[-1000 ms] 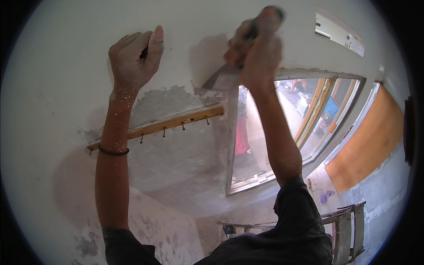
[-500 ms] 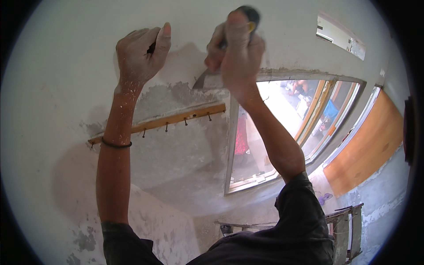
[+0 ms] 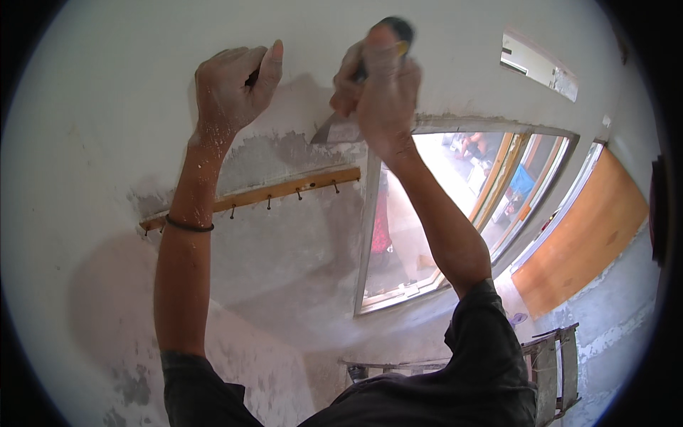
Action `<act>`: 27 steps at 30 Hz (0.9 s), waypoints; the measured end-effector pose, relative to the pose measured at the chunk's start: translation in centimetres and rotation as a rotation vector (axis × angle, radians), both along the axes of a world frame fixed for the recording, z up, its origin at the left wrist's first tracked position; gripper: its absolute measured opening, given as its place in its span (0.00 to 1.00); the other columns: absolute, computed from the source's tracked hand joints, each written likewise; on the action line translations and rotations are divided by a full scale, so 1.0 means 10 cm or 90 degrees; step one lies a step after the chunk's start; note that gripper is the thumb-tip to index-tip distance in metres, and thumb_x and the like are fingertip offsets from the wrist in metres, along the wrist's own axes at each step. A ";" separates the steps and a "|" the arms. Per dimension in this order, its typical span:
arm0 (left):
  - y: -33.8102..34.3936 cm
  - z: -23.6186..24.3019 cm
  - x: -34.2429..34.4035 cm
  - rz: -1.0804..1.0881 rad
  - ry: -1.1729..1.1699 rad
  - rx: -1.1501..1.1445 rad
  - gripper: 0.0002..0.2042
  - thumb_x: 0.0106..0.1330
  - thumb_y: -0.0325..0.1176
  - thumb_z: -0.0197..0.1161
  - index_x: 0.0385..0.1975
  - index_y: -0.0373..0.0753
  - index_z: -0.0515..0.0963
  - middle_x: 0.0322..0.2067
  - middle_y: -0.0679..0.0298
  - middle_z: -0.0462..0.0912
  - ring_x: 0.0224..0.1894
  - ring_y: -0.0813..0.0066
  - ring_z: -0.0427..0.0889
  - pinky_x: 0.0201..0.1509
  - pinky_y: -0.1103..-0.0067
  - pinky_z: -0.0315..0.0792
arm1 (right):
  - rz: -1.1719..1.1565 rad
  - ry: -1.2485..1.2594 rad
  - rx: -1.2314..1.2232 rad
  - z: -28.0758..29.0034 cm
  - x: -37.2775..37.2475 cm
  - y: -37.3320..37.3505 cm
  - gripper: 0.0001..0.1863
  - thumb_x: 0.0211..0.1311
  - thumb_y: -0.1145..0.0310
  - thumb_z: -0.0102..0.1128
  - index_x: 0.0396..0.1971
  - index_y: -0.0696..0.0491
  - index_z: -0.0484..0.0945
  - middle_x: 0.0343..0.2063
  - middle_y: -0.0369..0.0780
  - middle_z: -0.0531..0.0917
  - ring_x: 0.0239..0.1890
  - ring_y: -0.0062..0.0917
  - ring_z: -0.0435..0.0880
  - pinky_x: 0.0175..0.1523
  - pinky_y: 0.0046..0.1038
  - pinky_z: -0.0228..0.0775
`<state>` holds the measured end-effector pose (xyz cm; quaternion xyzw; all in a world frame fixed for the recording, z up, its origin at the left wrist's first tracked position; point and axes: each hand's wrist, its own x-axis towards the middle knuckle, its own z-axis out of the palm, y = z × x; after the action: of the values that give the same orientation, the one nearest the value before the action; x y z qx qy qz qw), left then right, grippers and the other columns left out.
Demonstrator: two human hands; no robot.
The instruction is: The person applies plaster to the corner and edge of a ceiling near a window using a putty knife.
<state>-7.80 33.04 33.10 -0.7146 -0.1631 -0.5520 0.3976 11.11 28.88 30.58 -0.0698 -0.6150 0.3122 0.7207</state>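
Observation:
My right hand is wrapped round the dark handle of a putty knife, slightly blurred. The wide, thin blade lies against the wall, at the lower edge of its white coat, above the window's left corner. My left hand is a fist beside the wall, thumb pointing up and fingers curled, with a dark hollow between them; nothing sticks out of it. White flecks dot that hand and wrist. Rough grey patches show below the white coat, between my two arms.
Below the patches runs a wooden strip with several nails or hooks. A framed window stands to the right, with a person beyond it. An orange-brown panel, a wall opening and a ladder-like wooden frame are further right.
The view has shifted slightly, moving the window and panel a little left in it. The right hand still grips the putty knife at nearly the same spot; the left stays a fist.

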 end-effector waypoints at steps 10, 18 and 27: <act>0.00 0.00 -0.03 0.005 -0.002 -0.007 0.23 0.69 0.38 0.59 0.10 0.38 0.66 0.07 0.65 0.59 0.11 0.73 0.56 0.16 0.75 0.55 | -0.097 -0.060 0.070 -0.01 -0.02 0.00 0.36 0.63 0.31 0.43 0.18 0.53 0.65 0.07 0.32 0.60 0.09 0.17 0.61 0.16 0.23 0.60; -0.04 0.02 -0.01 -0.033 0.000 -0.004 0.22 0.69 0.37 0.59 0.11 0.37 0.67 0.08 0.63 0.60 0.10 0.71 0.57 0.16 0.75 0.55 | -0.083 0.045 0.094 0.21 -0.10 -0.16 0.37 0.62 0.30 0.44 0.17 0.53 0.65 0.06 0.32 0.60 0.07 0.19 0.62 0.13 0.24 0.58; 0.00 -0.01 -0.11 -0.163 -0.062 -0.052 0.24 0.73 0.37 0.53 0.12 0.34 0.65 0.09 0.63 0.62 0.11 0.73 0.60 0.17 0.75 0.57 | 0.041 0.004 0.057 0.48 -0.28 -0.18 0.32 0.67 0.40 0.47 0.11 0.49 0.62 0.07 0.31 0.62 0.08 0.17 0.61 0.12 0.23 0.53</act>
<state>-8.89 33.07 32.98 -0.7178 -0.1124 -0.6247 0.2861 8.29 27.07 35.33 -0.0169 -0.6276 0.3076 0.7150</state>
